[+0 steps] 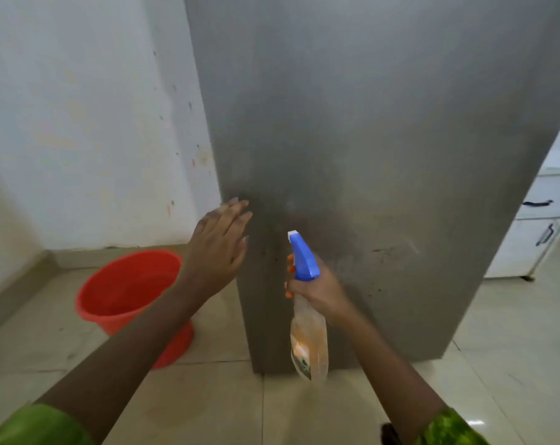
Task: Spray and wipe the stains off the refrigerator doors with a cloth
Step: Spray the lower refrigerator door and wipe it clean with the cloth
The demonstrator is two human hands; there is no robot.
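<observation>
Here, fingers of the right hand curl tight round the spray bottle. Its blue top points at the grey fridge. The left hand has straight, loose fingers by the fridge's left edge. A red bucket sits on the floor beside the fridge.

Beige tiled floor carries a red bucket at left, the grey refrigerator just beside it, white cabinet at far right.
</observation>
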